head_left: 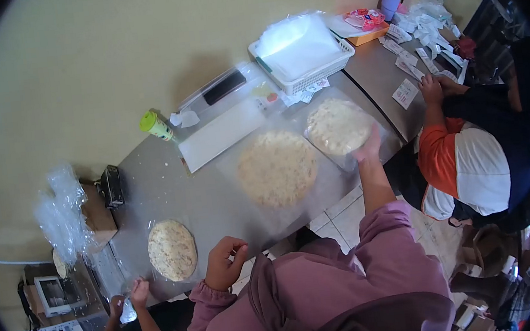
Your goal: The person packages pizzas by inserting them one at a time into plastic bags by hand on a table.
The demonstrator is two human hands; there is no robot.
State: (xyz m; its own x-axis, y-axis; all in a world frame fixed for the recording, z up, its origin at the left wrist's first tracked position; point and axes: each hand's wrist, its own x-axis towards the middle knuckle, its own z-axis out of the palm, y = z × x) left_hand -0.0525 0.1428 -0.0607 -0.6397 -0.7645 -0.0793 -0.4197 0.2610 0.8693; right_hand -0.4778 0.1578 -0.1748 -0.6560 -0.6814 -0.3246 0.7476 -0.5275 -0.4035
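Note:
My right hand (369,145) grips the lower right edge of a pale round flat dough (337,125) in clear plastic, at the table's right part. Left of it, a larger round dough (278,168) lies on a clear sheet. My left hand (225,262) hovers near the table's front edge, fingers curled in; whether anything is between them cannot be made out. A third round dough (172,250) lies on the table (210,200) to the left of that hand, not touching it.
A white basket (323,72) of plastic sheets, a white board (223,134), a dark phone (224,87) and a green cup (156,125) stand along the wall. One person (471,157) handles paper slips at right; another person's hands (138,294) are at lower left.

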